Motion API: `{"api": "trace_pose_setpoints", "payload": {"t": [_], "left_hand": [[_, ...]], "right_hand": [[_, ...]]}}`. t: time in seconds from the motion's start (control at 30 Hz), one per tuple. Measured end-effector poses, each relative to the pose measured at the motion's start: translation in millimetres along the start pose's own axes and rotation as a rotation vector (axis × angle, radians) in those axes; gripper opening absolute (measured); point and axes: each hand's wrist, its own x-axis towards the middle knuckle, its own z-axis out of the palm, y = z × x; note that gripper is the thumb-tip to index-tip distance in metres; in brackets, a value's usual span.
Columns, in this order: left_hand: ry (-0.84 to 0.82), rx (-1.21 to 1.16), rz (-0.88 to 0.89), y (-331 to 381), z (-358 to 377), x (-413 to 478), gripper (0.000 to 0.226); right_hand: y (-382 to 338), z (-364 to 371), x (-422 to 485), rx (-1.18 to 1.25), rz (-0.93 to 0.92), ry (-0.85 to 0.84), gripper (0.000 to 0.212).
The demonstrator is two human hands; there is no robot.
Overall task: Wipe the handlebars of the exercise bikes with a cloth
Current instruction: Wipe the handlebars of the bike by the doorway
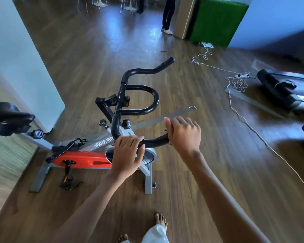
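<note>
Handlebars (115, 127), black and curved, top an orange and grey exercise bike (81, 160) on a wooden floor (182, 181), just beyond the wearer's bare foot (161, 220). The left hand (128, 151) has its fingers wrapped over the nearest bar. The right hand (184, 132) has its fingers clamped round that bar's end. Beyond, white cable (235, 83) trails beside a treadmill (279, 90). Farther off, a person (168, 14) stands by a green panel (216, 20).
</note>
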Motion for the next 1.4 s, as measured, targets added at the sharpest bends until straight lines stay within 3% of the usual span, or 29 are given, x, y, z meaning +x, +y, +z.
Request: {"api": "trace_pose_setpoints", "payload": {"t": [0.07, 0.13, 0.2, 0.27, 0.37, 0.43, 0.57, 0.6, 0.7, 0.8, 0.87, 0.97, 1.07, 1.17, 1.27, 1.4], "left_hand": [[-0.008, 0.011, 0.020, -2, -1, 0, 0.028], [-0.011, 0.015, 0.036, -4, -3, 0, 0.028], [-0.016, 0.010, 0.044, -5, -5, 0, 0.028], [-0.024, 0.007, 0.039, -5, -5, -1, 0.030], [-0.032, 0.002, 0.046, -9, -4, -1, 0.030], [-0.041, 0.014, 0.093, -15, -5, -1, 0.030], [-0.040, 0.065, 0.152, -25, -6, -3, 0.032], [-0.035, 0.070, 0.147, -25, -5, -4, 0.032], [-0.013, 0.065, 0.115, -19, -1, -6, 0.030], [-0.015, 0.066, 0.119, -20, -3, -5, 0.030], [-0.041, 0.070, 0.167, -24, -6, -4, 0.032], [-0.084, 0.100, 0.243, -36, -10, -2, 0.036], [-0.083, 0.135, 0.240, -45, -14, -3, 0.037], [-0.075, 0.139, 0.207, -46, -15, -6, 0.035], [-0.073, 0.133, 0.199, -44, -13, -6, 0.032], [-0.079, 0.129, 0.193, -45, -17, -4, 0.030]], "right_hand": [[14, 12, -8, -0.011, -0.294, 0.156, 0.040], [26, 13, -6, 0.001, -0.440, 0.131, 0.035], [18, 10, -2, -0.206, -0.385, 0.023, 0.042], [-9, 9, 8, -0.437, -0.379, -0.211, 0.049], [-42, 15, 20, -0.417, -0.382, -0.531, 0.045], [-52, 13, 13, -0.410, -0.385, -0.599, 0.043], [-14, 22, -20, -0.402, -0.520, -0.185, 0.032], [-2, 22, -25, -0.386, -0.553, -0.157, 0.033], [-10, 14, -12, -0.379, -0.449, -0.179, 0.044], [-44, 23, -4, -0.405, -0.338, -0.349, 0.057], [-56, 27, -14, -0.349, -0.332, -0.409, 0.050], [-36, 28, -30, -0.326, -0.452, -0.264, 0.036], [-17, 16, -16, -0.407, -0.470, -0.254, 0.028], [-37, 17, -2, -0.480, -0.347, -0.377, 0.019], [-54, 26, -17, -0.362, -0.341, -0.481, 0.019], [-18, 10, -12, -0.353, -0.439, -0.255, 0.030]]}}
